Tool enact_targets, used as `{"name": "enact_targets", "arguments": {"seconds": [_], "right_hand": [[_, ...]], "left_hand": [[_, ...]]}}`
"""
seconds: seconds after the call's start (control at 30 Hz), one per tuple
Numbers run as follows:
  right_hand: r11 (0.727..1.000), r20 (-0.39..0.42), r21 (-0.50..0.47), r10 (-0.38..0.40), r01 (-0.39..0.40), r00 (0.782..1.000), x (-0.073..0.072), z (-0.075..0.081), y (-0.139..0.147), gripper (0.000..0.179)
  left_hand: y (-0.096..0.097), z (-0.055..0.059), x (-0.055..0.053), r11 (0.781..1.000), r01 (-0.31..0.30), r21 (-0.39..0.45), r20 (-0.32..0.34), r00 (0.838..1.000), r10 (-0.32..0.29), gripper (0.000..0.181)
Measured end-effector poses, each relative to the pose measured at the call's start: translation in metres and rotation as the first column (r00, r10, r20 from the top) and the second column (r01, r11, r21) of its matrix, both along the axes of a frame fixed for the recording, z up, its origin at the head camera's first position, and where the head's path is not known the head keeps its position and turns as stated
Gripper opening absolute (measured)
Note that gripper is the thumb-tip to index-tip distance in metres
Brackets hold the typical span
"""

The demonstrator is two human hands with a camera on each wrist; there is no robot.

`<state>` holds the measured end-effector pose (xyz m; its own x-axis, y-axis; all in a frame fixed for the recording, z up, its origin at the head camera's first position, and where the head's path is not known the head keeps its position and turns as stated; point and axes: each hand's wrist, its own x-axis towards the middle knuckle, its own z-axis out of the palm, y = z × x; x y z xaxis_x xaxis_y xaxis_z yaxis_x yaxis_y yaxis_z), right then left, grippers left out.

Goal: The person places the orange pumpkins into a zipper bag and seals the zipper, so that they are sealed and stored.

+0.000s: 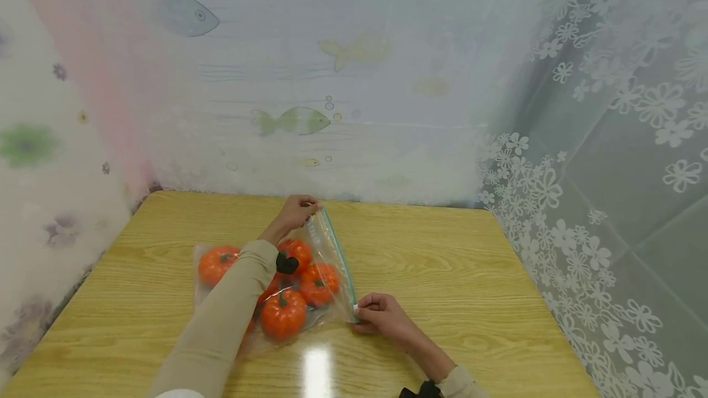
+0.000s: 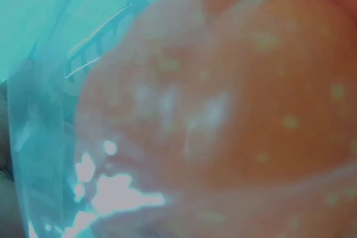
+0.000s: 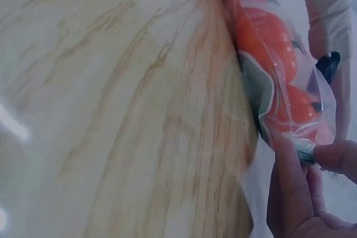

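A clear zip bag (image 1: 326, 244) with a green-blue zip edge lies on the table, with several orange-red pumpkins (image 1: 284, 314) inside. At the far end of the zip edge my left hand (image 1: 298, 210) pinches the bag's corner. My right hand (image 1: 384, 319) pinches the near end of that edge, where a small white slider (image 1: 356, 309) shows. In the right wrist view, thumb and fingers (image 3: 295, 193) grip the zip strip beside the pumpkins. A blurred pumpkin (image 2: 223, 98) under plastic fills most of the left wrist view. My left forearm covers part of the bag.
The yellow wood-grain table (image 1: 442, 263) stretches to the right of the bag and behind it. A wall with painted fish (image 1: 303, 121) stands along the back edge. Flower-patterned panels border the right side. Light reflects off the table (image 1: 317, 373) in front.
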<state>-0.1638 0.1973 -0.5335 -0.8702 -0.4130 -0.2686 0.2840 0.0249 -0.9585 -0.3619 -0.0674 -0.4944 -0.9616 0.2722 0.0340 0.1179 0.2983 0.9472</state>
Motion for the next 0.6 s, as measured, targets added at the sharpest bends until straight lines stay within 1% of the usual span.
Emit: {"name": "enact_targets", "arguments": {"seconds": [0.07,0.13,0.33,0.4,0.6], "right_hand": [[1.0,0.007,-0.002,0.002,-0.002,1.0,0.0,-0.0006,-0.0016,0.011],[1.0,0.02,-0.003,-0.003,0.003,1.0,0.0002,-0.0011,-0.0027,0.01],[1.0,0.037,0.013,-0.015,0.014,0.999,0.0015,-0.0003,-0.0041,0.011],[1.0,0.035,0.015,-0.011,0.01,0.999,0.0015,-0.0006,-0.0044,0.011],[1.0,0.04,0.03,0.004,-0.005,0.999,0.0013,-0.0017,-0.004,0.012]], "left_hand": [[-0.0015,0.0021,0.0001,1.0,-0.014,0.001,-0.018,1.0,0.014,0.028],[-0.0028,0.0032,-0.0002,1.0,-0.021,0.003,-0.019,1.0,0.021,0.028],[-0.0027,0.0034,-0.0018,1.0,-0.021,-0.004,0.004,1.0,0.021,0.029],[-0.0022,0.0035,-0.0018,1.0,-0.022,-0.003,0.003,1.0,0.022,0.029],[0.0014,0.0022,-0.0013,0.998,-0.056,0.035,0.013,0.998,0.055,0.028]]}}
